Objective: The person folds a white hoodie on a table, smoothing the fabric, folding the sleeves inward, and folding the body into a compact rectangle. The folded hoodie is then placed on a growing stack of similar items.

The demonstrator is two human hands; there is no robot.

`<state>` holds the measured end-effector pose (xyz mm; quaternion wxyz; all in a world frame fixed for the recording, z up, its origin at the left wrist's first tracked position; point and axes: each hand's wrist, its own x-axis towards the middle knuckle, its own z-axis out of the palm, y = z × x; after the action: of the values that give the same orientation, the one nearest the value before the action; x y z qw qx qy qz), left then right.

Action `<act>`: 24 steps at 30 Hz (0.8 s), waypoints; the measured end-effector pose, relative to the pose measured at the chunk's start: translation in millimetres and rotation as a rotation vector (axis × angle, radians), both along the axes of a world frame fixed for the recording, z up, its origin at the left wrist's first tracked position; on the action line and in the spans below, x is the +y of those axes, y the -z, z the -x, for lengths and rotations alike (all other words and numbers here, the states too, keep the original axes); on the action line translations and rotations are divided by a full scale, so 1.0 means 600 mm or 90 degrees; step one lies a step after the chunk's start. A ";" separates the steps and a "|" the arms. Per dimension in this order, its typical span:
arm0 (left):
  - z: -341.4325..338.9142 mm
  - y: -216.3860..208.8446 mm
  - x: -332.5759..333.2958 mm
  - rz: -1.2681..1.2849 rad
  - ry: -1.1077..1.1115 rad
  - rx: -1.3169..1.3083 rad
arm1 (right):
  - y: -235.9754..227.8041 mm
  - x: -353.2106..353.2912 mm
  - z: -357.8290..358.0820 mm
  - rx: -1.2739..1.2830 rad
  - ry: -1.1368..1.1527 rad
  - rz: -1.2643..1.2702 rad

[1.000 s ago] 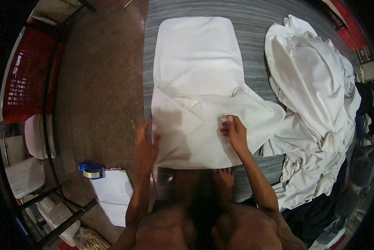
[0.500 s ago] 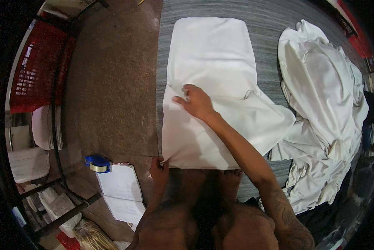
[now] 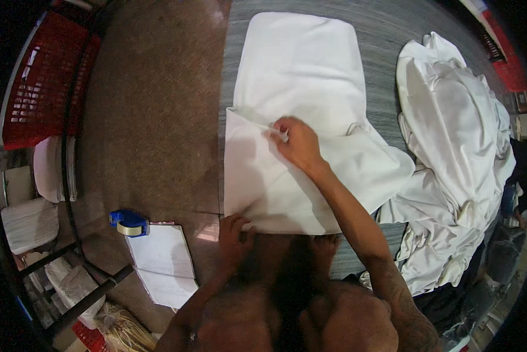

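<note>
A white cloth [image 3: 298, 64], partly folded over itself, lies in front of me with rounded far corners and a loose flap to the right. Its upper layer has an edge running across the middle, and my right hand [image 3: 298, 144] pinches that edge between thumb and fingers, lifting it slightly. At the near left corner, my left hand [image 3: 236, 240] has its fingers curled on the cloth's near edge. My right forearm crosses over the folded part and hides some of it.
To the right lies a heap of crumpled white cloth [image 3: 451, 135] on a grey striped mat [image 3: 386, 132]. On the brown floor [image 3: 152, 117] at left are a blue tape dispenser [image 3: 128, 223] and an open notebook [image 3: 162, 261]. A black metal rack [image 3: 70, 176] and red crate [image 3: 46, 82] stand beyond.
My right hand has moved right and closed on the upper layer's edge, raising it a little. My left hand has shifted slightly right along the near edge.
</note>
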<state>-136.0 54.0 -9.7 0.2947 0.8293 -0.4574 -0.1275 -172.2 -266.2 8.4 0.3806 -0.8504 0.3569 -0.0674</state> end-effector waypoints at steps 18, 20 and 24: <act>-0.418 0.042 -0.352 -0.133 0.118 0.144 | 0.073 0.033 0.079 0.051 0.085 -0.116; -0.397 0.032 -0.359 -0.099 0.089 0.225 | 0.082 0.031 0.093 -0.063 0.120 -0.197; -0.343 0.004 -0.389 -0.144 0.023 0.173 | 0.039 0.019 0.083 -0.077 0.192 -0.249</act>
<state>70.1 -179.2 -12.4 0.2566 0.8240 -0.4107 -0.2941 -222.2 -254.7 -15.3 0.5444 -0.6922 0.4624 -0.1037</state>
